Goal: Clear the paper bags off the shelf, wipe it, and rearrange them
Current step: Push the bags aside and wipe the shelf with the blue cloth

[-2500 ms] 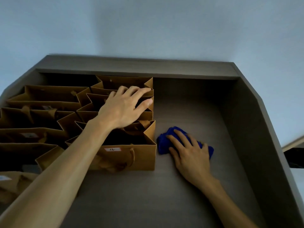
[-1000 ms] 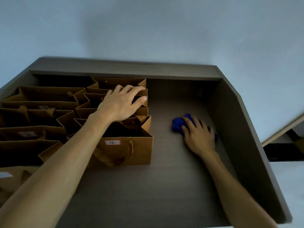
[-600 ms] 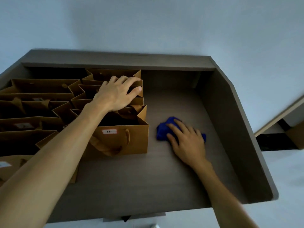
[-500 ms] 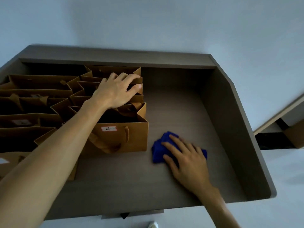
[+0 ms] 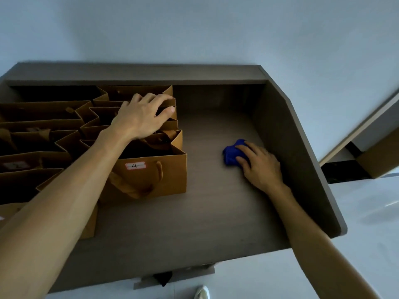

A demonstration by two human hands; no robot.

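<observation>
Several brown paper bags stand in rows on the left half of the grey shelf [image 5: 194, 223]. The front right bag [image 5: 164, 175] carries a white label marked 4. My left hand [image 5: 140, 117] lies flat across the open tops of the bags behind it, fingers spread. On the bare right half of the shelf my right hand [image 5: 261, 167] presses down on a crumpled blue cloth [image 5: 232, 155], close to the right side wall. The cloth shows only past my fingertips.
The shelf has a raised back wall [image 5: 138, 74] and a slanted right side wall [image 5: 287, 152]. A pale wall rises behind it. A cardboard box [image 5: 380, 160] sits low at the far right. A white shoe tip [image 5: 201, 292] shows below the shelf's front edge.
My right hand slid the blue cloth from the front middle of the bare area back and to the right, toward the side wall. My left hand stayed on the bag tops.
</observation>
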